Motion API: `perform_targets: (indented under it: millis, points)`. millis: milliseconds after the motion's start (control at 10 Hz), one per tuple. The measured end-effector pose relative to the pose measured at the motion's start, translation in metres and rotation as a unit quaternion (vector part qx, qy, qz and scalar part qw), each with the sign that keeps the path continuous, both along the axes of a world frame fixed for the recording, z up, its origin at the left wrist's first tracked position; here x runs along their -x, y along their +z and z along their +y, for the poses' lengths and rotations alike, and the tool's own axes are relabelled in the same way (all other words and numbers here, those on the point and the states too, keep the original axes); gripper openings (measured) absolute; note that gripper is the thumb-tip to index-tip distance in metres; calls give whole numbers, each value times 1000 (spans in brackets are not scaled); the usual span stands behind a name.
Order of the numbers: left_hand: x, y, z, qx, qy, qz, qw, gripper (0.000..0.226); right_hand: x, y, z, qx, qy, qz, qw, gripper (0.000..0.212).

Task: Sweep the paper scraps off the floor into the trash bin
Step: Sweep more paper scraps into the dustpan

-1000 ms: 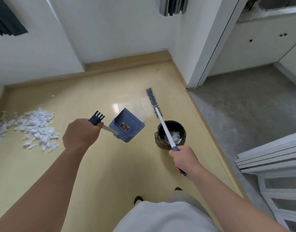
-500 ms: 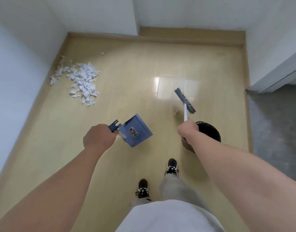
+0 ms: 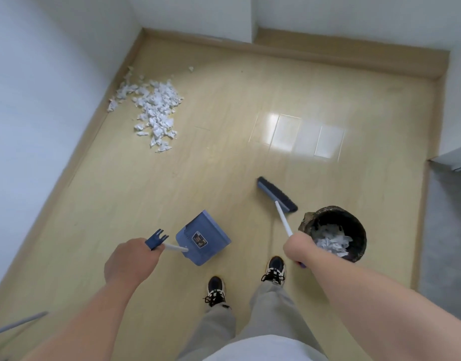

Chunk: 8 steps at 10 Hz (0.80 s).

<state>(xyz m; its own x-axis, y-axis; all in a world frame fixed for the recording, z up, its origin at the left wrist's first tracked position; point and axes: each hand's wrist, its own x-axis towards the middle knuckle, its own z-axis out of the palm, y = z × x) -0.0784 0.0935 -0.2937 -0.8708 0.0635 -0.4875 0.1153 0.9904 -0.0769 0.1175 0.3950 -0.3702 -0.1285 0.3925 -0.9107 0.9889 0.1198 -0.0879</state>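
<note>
White paper scraps (image 3: 154,110) well beyond fingers (image 3: 152,254) apparently clenched round dustpan (image 3: 213,230) and broom (image 3: 276,194)

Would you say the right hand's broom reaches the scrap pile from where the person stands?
Probably not yet. The right hand holds the broom beside the bin, its head well short of the scraps by the left wall. Only floor lies between, so stepping forward looks unobstructed.

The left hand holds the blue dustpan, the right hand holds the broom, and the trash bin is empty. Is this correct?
Not quite: in the head view the trash bin holds paper scraps. The left hand holds the blue dustpan, the right hand the broom.
</note>
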Motion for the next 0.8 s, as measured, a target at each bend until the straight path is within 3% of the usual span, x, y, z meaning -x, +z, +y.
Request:
perform_targets:
  millis: [100,200,300,400,500,600,800]
  points:
    - [14,2,-8,-13,23,-9,1000,46,-3,11,-46,22,168,-22,985,18]
    - [34,2,-21,-35,51,-12,998,42,6,7,-87,36,234,-76,969,21]
    - [64,-3,-36,-48,44,-18,998,40,18,13,-120,49,180,-13,982,28]
    - [98,-11,-56,-75,14,-12,997,37,42,25,-141,43,-47,26,998,19]
    - [131,-21,-74,-90,-30,-27,995,38,50,29,-153,-17,-105,44,993,5]
    - [157,-22,-97,-94,-69,-50,992,44,54,50,-183,-40,-180,41,982,14]
    - [196,-15,-128,-105,-106,-55,987,41,59,44,-219,-51,-259,35,964,11]
